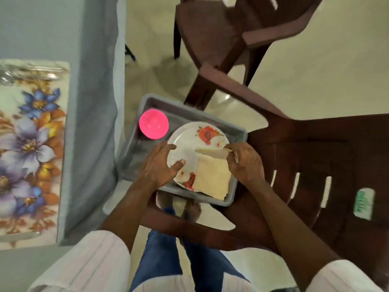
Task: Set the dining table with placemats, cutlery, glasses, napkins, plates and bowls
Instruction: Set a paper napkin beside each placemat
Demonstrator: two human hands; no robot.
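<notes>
Presently, frame centre: L hand (161, 165) grips plate (202, 140) rim, likely steadying it in grey tray (132, 163). R hand (246, 163) pinches top napkin (212, 153), peeling it off napkin stack (212, 178). Pink bowl (153, 123) at tray's upper left.

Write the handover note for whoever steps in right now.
Left hand grips the plate by its rim. Right hand pinches the top napkin above the napkin stack on the plate.
Plate and pink bowl sit in the grey tray by the brown chair.
Done: floral placemat on the table.
Left: napkins, plate and bowl to the table. Nothing else can be told from this view.
</notes>
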